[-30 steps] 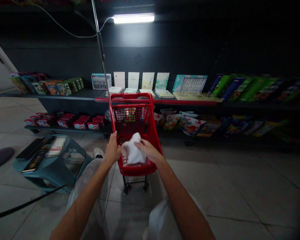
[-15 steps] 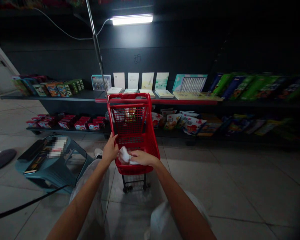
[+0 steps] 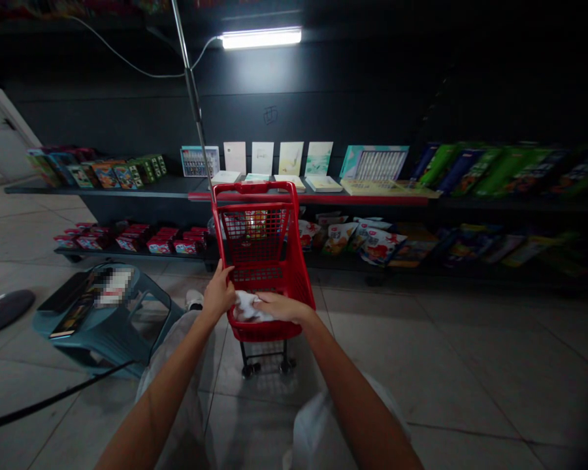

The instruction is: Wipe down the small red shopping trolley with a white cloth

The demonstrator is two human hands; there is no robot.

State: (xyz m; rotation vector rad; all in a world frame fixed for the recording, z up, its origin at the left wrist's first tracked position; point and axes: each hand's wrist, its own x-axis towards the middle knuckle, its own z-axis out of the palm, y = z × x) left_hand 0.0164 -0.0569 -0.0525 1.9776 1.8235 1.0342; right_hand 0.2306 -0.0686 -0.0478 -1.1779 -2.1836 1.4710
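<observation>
The small red shopping cart point(image 3: 257, 188) is standing at 12 o'clock, just in front of the person. The left hand point(image 3: 219, 292) is sitting at the cart's left edge with its fingers pointing up and a little apart, but I cannot tell if it is gripping. The right hand point(image 3: 279, 307) is lying almost flat on a white cloth point(image 3: 244, 308), hiding part of it, and I cannot tell if it is pinching. The cloth is lying low in the cart. A blue-green plastic stool point(image 3: 112, 333) is standing at 10 o'clock, with a blurry patch on top.
</observation>
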